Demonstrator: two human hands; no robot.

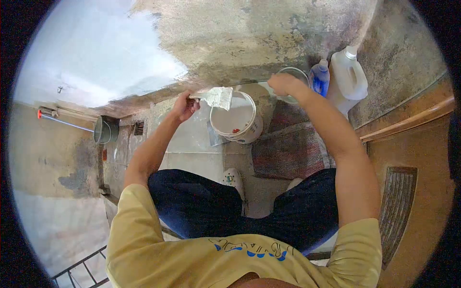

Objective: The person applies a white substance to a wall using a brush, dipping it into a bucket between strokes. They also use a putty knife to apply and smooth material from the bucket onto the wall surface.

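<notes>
My left hand point(184, 106) grips a wide paintbrush point(218, 97) by its handle, with the bristles thickly coated in white paint. The brush is over the left rim of a white bucket point(249, 133), which holds whitish liquid and has a small red spot inside. To the right, the fingers of my right hand point(284, 85) are closed at the left rim of a round, pale container point(301, 74). My own hand and forearm hide part of that container, and its contents do not show clearly.
A blue bottle point(319, 79) and a large whitish jug point(349, 77) stand by the wall at right. A patterned mat point(288, 151) lies before me. Far left are a dark bucket point(106, 130) and a ladder point(84, 269). The wall point(230, 43) is partly painted white.
</notes>
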